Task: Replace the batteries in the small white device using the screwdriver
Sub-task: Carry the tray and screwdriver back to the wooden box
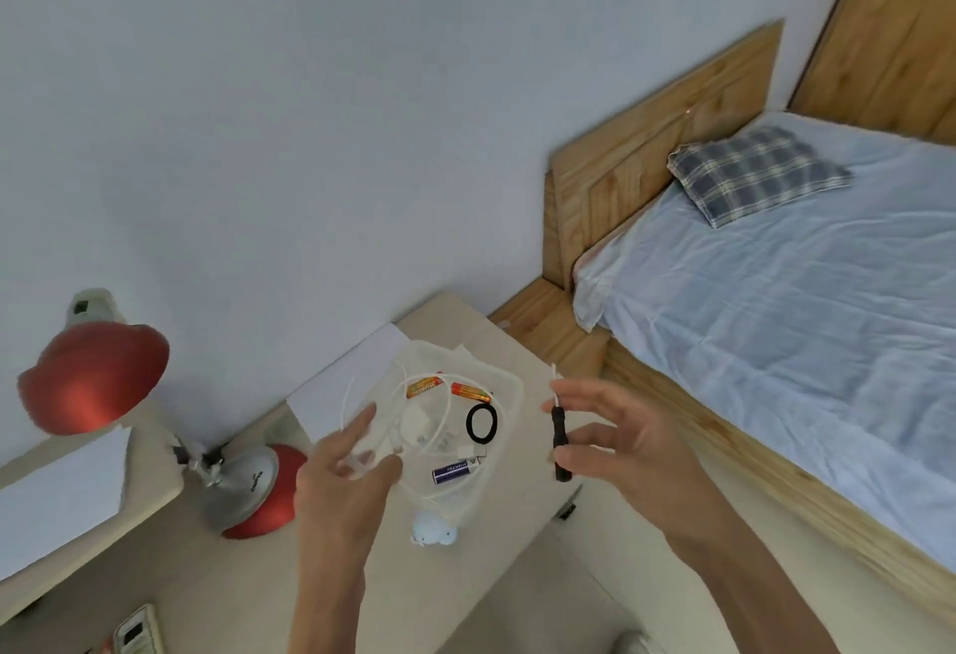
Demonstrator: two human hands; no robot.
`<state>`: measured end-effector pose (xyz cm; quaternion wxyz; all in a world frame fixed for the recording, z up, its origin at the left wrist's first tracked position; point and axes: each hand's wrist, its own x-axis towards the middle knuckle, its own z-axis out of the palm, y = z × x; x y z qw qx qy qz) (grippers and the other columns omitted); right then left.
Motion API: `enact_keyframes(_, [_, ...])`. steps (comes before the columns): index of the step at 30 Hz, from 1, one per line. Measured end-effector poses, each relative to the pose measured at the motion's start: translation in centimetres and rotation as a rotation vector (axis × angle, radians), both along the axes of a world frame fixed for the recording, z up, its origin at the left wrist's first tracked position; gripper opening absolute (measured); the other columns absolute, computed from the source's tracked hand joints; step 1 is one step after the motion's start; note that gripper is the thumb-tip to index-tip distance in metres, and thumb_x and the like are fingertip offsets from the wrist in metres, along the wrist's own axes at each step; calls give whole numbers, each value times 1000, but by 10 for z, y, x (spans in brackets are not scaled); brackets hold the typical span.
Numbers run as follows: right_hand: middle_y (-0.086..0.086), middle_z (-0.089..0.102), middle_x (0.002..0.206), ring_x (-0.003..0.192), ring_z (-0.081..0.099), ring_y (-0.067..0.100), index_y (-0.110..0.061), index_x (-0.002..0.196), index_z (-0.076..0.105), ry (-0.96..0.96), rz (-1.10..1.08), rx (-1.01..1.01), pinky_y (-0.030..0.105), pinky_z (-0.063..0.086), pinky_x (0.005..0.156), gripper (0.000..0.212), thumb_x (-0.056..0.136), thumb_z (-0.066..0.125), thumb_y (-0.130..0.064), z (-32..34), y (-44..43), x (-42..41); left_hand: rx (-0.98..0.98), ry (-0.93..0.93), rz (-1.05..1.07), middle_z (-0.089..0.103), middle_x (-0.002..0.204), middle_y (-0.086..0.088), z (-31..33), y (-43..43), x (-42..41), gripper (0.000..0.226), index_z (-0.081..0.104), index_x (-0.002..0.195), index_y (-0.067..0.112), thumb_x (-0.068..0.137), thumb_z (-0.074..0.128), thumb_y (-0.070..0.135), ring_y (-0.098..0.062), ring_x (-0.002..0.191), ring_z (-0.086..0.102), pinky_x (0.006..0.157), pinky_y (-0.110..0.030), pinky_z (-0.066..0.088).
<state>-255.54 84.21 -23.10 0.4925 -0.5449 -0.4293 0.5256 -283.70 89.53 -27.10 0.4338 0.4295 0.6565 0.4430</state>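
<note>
My right hand point(615, 441) grips a small screwdriver point(559, 438) with a black handle, its thin shaft pointing up, just right of a clear plastic tray point(509, 384). In the tray lie two orange batteries point(449, 388), a purple battery point(455, 471), a white cable and a black ring point(482, 424). My left hand point(347, 467) hovers over the tray's left side with fingers spread, holding nothing. A small white rounded device point(433, 530) sits on the table just in front of the tray.
A red desk lamp point(93, 374) with a red base point(269, 493) stands at the left of the beige table point(424, 596). White paper point(341, 384) lies under the tray. A wooden bed with blue sheet point(786, 332) and checked pillow point(755, 174) is to the right.
</note>
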Motion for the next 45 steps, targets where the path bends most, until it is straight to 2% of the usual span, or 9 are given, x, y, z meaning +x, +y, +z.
enact_keyframes(8, [-5,75,127,93,79,31,-29,120,77,-4,-274,8,58,57,103,51,86,79,9,13,-77,75,-5,-43,-268,69,126,13,24,-9,117,63,75,123,44,65,80,20,-25,107,74,97,-51,60])
enact_keyframes(14, [-6,75,128,91,79,33,-30,120,77,-14,-433,25,62,52,107,50,86,80,7,17,-147,159,20,-35,-450,74,119,9,35,-40,231,66,76,122,47,58,76,33,-25,106,74,97,-47,60])
enact_keyframes(17, [-3,76,125,88,79,36,-27,117,78,7,-543,32,58,55,104,51,84,78,12,19,-189,209,16,-50,-547,77,115,-5,35,-65,299,66,76,122,45,57,81,38,-26,106,74,100,-48,59])
enact_keyframes(22, [-3,76,124,86,78,35,-22,120,76,8,-687,57,44,57,97,50,85,77,13,22,-269,297,2,-72,-729,79,115,2,30,-116,417,67,75,127,41,62,88,39,-24,107,74,104,-54,57])
enact_keyframes(28, [-3,77,123,84,77,30,-19,121,75,27,-919,77,30,59,85,48,85,78,12,26,-375,385,-14,-82,-945,75,99,35,33,-193,564,57,74,129,38,80,81,8,-13,94,73,102,-49,59])
enact_keyframes(31, [-1,77,124,83,77,31,-17,121,75,48,-1065,80,31,60,86,47,85,78,12,27,-426,419,-16,-109,-1064,72,117,31,35,-237,630,59,73,130,39,82,79,5,-4,101,73,104,-45,58])
enact_keyframes(34, [-1,76,124,82,77,29,-19,121,76,44,-1198,68,32,58,89,47,85,79,10,29,-469,451,-24,-122,-1182,69,129,22,36,-277,692,60,72,135,35,87,75,-1,5,86,73,102,-45,59])
enact_keyframes(41, [-2,78,119,81,78,28,-20,119,76,5,-1505,38,33,59,89,45,86,78,9,30,-547,521,-23,-132,-1466,72,106,38,27,-355,841,58,73,134,31,86,73,-1,-23,92,72,92,-47,62])
enact_keyframes(45, [-2,79,117,80,78,28,-20,120,76,-21,-1670,31,40,60,92,44,87,77,10,32,-578,568,-67,-172,-1631,73,104,15,25,-392,930,58,75,126,43,79,77,10,-24,81,63,86,-49,60])
